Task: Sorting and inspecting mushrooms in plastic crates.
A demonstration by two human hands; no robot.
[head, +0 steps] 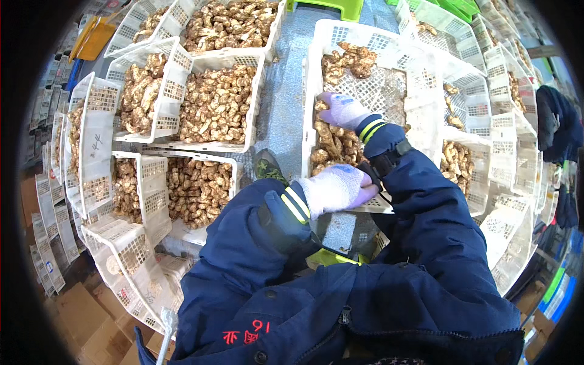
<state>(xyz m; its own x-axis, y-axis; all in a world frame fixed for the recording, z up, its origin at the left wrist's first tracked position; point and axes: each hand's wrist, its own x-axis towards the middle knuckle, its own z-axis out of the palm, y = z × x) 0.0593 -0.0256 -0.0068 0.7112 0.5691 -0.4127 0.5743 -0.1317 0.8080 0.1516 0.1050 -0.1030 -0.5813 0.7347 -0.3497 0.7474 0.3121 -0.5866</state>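
A white plastic crate (pixel 376 89) with latticed walls lies before me, partly filled with brown-and-pale mushrooms (pixel 335 143). Inside it, my right hand (pixel 344 111), in a white and lilac glove, has its fingers around a mushroom (pixel 321 106) by the left wall. My left hand (pixel 337 189), gloved the same way, is over the crate's near end, its fingers closed around a small black object (pixel 370 175) just below my right wrist. What that object is, I cannot tell. A separate clump of mushrooms (pixel 351 59) lies at the crate's far end.
Crates full of mushrooms (pixel 216 102) stand in rows to the left. More crates (pixel 465 98), with fewer mushrooms, line the right. A green plastic stool (pixel 331 5) is at the top, on the blue floor (pixel 285 86). My shoe (pixel 268 165) is beside the crate. Cardboard boxes (pixel 84 303) lie lower left.
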